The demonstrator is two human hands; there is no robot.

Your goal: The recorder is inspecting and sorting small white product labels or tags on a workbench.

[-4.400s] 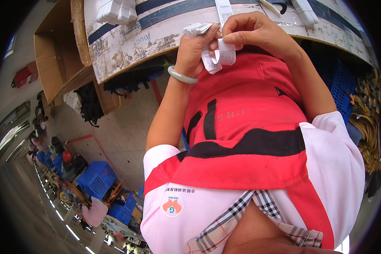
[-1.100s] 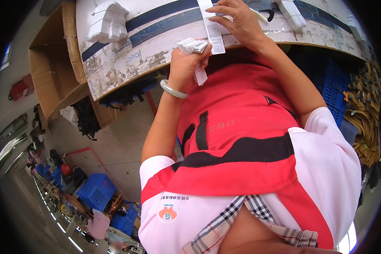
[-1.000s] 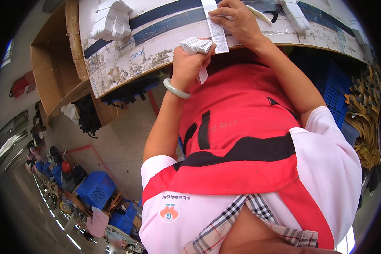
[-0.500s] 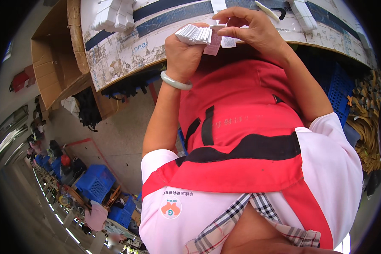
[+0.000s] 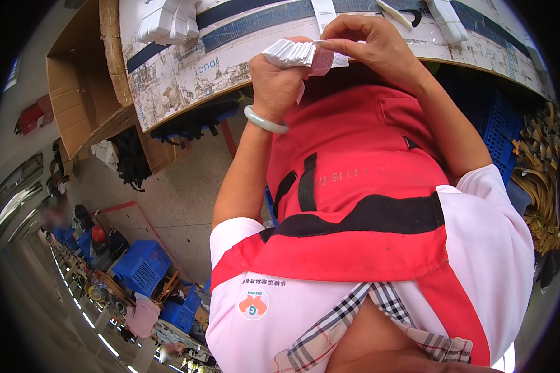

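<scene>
My left hand (image 5: 274, 87), with a pale bangle on its wrist, is closed around a fanned stack of folded white labels (image 5: 288, 53). Beside the stack hangs a thin pinkish label (image 5: 322, 62). My right hand (image 5: 382, 50) pinches thumb against forefinger at the stack's right end, on the edge of a white label (image 5: 318, 41). Its other fingers are curled. Both hands are over the near edge of the worktable (image 5: 168, 99). Just behind the fingertips, a white printed strip (image 5: 324, 13) lies across the table; its near part shows behind my hands.
Bundles of white labels lie on the table at the left (image 5: 168, 22) and right (image 5: 448, 22). A narrow pale piece (image 5: 393, 12) lies between them. An open cardboard box (image 5: 74, 87) stands left. Blue crates (image 5: 144, 266) and brown strips (image 5: 538, 186) are farther off.
My left hand has shifted slightly right with the stack. My right thumb and forefinger have come together at the label edge, and the pinkish label has moved with the stack.
</scene>
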